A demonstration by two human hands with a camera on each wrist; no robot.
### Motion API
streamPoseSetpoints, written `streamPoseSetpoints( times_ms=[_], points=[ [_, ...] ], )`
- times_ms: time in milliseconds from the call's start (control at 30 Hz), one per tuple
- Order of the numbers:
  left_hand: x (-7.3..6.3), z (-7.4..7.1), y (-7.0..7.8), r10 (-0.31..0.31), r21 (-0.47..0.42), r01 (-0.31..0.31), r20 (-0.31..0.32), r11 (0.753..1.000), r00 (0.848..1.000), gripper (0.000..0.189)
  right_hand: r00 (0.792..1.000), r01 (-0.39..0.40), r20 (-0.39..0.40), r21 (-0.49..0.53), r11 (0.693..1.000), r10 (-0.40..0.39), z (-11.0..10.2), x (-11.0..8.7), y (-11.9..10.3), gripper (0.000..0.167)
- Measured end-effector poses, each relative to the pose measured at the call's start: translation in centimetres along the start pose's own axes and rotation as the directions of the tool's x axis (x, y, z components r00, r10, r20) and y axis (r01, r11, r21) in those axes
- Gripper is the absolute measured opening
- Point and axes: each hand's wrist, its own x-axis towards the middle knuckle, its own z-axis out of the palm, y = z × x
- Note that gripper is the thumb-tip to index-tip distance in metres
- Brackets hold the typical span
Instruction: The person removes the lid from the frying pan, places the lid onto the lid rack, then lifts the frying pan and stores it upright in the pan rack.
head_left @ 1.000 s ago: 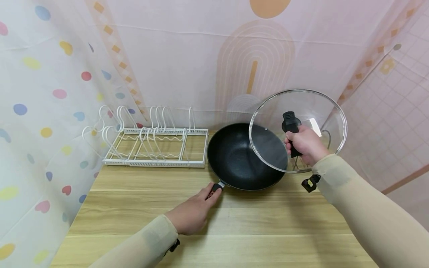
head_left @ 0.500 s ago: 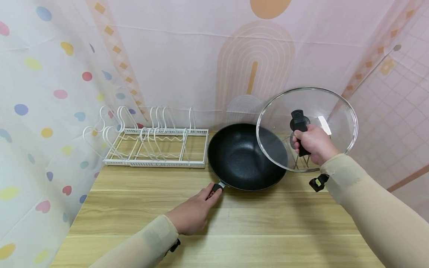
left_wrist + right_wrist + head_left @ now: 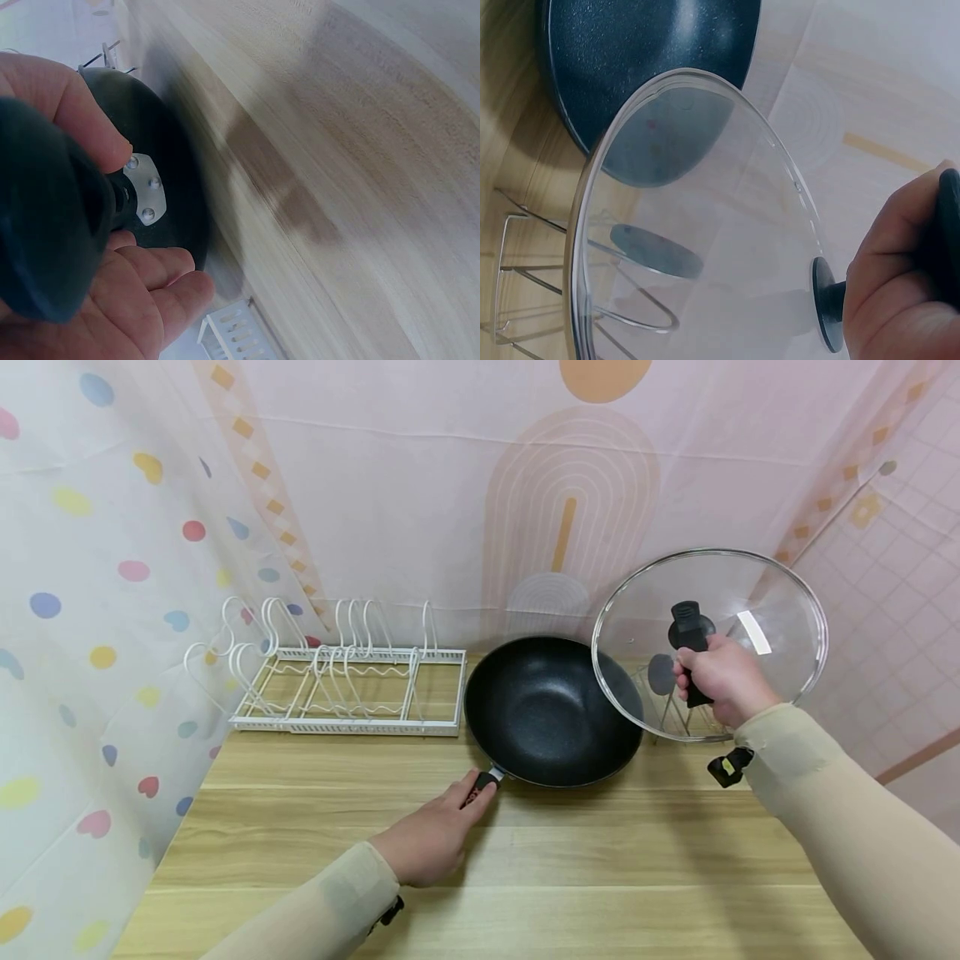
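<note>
A black wok (image 3: 547,718) sits on the wooden table, its short handle (image 3: 482,783) pointing toward the near left. My left hand (image 3: 427,835) grips that handle; in the left wrist view the riveted bracket (image 3: 150,187) shows just past the thumb. My right hand (image 3: 727,681) holds a large glass lid (image 3: 780,593) by its black knob handle (image 3: 693,652). Raised and tilted, the lid has its left edge overlapping the wok's right rim in the head view. Through the glass a metal wire rack (image 3: 532,277) shows behind and below, standing on the table.
To the wok's left stands a white wire dish rack (image 3: 352,727) with upright loops. Patterned curtains (image 3: 420,510) hang along the back and both sides. Bare wood of the table (image 3: 570,877) lies in front of the wok.
My right hand has carried the lid rightward and slightly up, off part of the wok, uncovering more of it. The left hand and wok have stayed in place.
</note>
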Motion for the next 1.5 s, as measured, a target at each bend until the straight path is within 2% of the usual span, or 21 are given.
streamPoseSetpoints(
  times_ms=[233,667,867,1300,1500],
  points=[
    [-0.1,0.0,0.1,-0.025,-0.007,0.025,0.015,1.000,1.000,0.085,1.000,-0.009,0.011,0.041,0.999,0.008,-0.5,0.1,0.2,0.012],
    [0.1,0.0,0.1,-0.022,0.008,0.022,0.019,1.000,1.000,0.084,1.000,0.010,0.009,-0.010,1.000,-0.010,-2.0,0.2,0.6,0.015],
    [0.1,0.0,0.1,-0.022,0.004,0.022,0.010,1.000,1.000,0.084,0.999,0.023,-0.025,-0.022,1.000,-0.023,-2.3,0.1,0.6,0.013],
    [0.1,-0.1,0.2,-0.021,-0.001,0.021,0.013,1.000,1.000,0.086,0.998,0.030,-0.060,-0.052,0.998,-0.033,-3.0,0.2,0.6,0.034],
    [0.0,-0.2,0.3,-0.022,0.005,0.021,0.017,1.000,1.000,0.086,0.996,0.038,-0.076,-0.079,0.996,-0.044,-3.3,0.2,0.7,0.032]
  ],
)
